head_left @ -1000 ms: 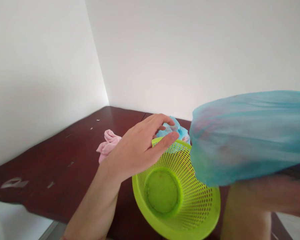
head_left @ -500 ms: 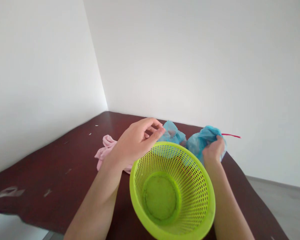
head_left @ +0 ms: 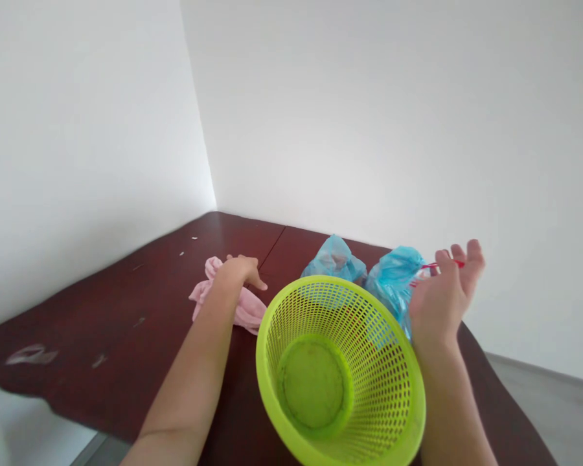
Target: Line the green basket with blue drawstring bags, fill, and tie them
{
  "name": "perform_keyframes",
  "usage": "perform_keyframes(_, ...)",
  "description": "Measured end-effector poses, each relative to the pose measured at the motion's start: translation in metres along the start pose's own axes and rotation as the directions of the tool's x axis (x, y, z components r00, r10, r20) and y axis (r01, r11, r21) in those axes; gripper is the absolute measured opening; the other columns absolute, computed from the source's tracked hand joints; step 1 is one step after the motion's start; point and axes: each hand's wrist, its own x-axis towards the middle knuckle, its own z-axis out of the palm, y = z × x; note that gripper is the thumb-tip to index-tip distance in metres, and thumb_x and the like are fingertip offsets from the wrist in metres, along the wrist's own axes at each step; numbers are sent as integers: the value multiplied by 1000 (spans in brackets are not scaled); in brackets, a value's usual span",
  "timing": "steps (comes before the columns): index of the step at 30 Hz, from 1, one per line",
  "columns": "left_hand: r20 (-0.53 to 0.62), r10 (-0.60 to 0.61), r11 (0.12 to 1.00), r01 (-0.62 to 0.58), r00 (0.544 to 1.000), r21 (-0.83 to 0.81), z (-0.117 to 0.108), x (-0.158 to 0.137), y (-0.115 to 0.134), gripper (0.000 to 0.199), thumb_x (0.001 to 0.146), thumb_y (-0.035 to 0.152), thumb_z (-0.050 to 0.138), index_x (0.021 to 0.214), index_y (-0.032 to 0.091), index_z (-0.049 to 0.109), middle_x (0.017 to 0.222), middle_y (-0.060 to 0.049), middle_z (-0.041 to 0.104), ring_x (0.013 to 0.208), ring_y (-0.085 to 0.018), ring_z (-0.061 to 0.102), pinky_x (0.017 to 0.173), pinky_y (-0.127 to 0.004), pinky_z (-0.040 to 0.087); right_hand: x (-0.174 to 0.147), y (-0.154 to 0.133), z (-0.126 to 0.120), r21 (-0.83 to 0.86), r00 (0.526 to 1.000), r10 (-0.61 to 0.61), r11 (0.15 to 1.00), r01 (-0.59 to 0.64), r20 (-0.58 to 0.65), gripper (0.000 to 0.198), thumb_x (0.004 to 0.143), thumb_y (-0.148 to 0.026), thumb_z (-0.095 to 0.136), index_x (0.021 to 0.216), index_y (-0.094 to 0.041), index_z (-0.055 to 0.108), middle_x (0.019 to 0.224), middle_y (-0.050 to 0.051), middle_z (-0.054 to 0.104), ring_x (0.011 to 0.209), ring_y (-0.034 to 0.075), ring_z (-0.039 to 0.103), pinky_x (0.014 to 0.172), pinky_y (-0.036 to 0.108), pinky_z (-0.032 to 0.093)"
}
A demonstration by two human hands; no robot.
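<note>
My left hand (head_left: 243,270) is over the pink cloth (head_left: 249,310), thumb stretched out and the other fingers partly hidden; I cannot tell whether it touches the cloth. On the right, my right hand (head_left: 444,294) is raised with its fingers apart, beside a blue plastic bag (head_left: 393,275). A thin red strip (head_left: 430,265) shows at that bag and runs past my right fingers. Another translucent blue bag (head_left: 337,255) sits to its left, its contents unclear. Between my forearms stands a lime-green plastic basket (head_left: 315,382) with mesh sides, tilted toward me, nothing in it.
The dark red-brown table (head_left: 140,323) has a seam near the back and small pale scraps (head_left: 32,355) at its left. White walls (head_left: 369,116) meet in a corner behind it. Grey floor (head_left: 539,388) lies beyond the right edge.
My left hand has moved left and down, from above the basket rim to the pink cloth. My right hand has let go of the blue bag and shifted right, fingers opening.
</note>
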Motion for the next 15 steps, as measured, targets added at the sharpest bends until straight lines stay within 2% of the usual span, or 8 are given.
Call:
perform_keyframes(2, 80, 45, 999, -43, 996, -25, 6, 13, -4, 110, 63, 63, 111, 164, 37, 75, 176, -19, 69, 164, -61, 58, 121, -72, 60, -5, -21, -3, 24, 1000, 15, 1000, -15, 6, 88, 97, -44, 73, 180, -35, 44, 187, 11, 46, 175, 34, 50, 144, 64, 42)
perform_keyframes(4, 111, 103, 993, -97, 988, -60, 13, 23, -4, 107, 56, 58, 114, 155, 38, 81, 158, -15, 82, 147, -57, 73, 113, -66, 66, -10, -39, -5, 23, 1000, -5, 1000, 5, -1, 84, 96, -40, 71, 177, -34, 51, 185, 12, 52, 176, 35, 51, 146, 67, 39)
perform_keyframes(6, 124, 154, 986, -145, 980, -80, 21, 30, 0, 103, 52, 55, 115, 149, 35, 86, 146, -15, 88, 137, -55, 79, 109, -63, 68, -16, -54, -6, 20, 999, -42, 999, 42, -13, 77, 95, -37, 69, 171, -35, 59, 183, 10, 56, 176, 38, 51, 147, 73, 33)
perform_keyframes(8, 118, 222, 972, -211, 968, -99, 27, 35, 7, 99, 55, 52, 113, 148, 32, 87, 142, -14, 89, 135, -52, 81, 111, -58, 68, -24, -66, -5, 11, 997, -79, 997, 79, -7, 67, 97, -37, 67, 164, -40, 65, 181, 6, 60, 176, 39, 50, 148, 78, 29)
perform_keyframes(10, 89, 305, 948, -293, 948, -125, 31, 36, 12, 98, 64, 50, 109, 156, 31, 83, 151, -12, 86, 141, -46, 79, 117, -51, 66, -31, -74, -4, -7, 992, -126, 992, 126, -4, 62, 98, -37, 67, 161, -43, 68, 178, 4, 63, 175, 41, 52, 147, 80, 28)
perform_keyframes(12, 34, 360, 925, -351, 932, -144, 32, 37, 15, 101, 75, 49, 104, 169, 33, 72, 169, -10, 76, 155, -41, 71, 125, -46, 61, -35, -79, -5, -13, 987, -162, 987, 162, 6, 62, 100, -38, 65, 161, -44, 68, 177, 5, 64, 174, 41, 53, 147, 82, 28)
perform_keyframes(13, 1, 358, 924, -354, 934, -145, 31, 38, 14, 104, 78, 48, 102, 175, 34, 65, 179, -11, 68, 164, -42, 64, 130, -49, 58, -36, -82, -7, -5, 986, -168, 986, 168, 9, 62, 100, -37, 64, 162, -44, 68, 176, 5, 65, 173, 41, 54, 146, 83, 27)
perform_keyframes(15, -54, 270, 953, -274, 961, -129, 29, 41, 8, 115, 75, 47, 106, 180, 31, 59, 191, -21, 51, 175, -54, 47, 134, -69, 52, -37, -87, -11, 32, 988, -157, 987, 156, 8, 61, 99, -35, 63, 158, -45, 73, 174, 4, 68, 172, 39, 56, 146, 85, 24)
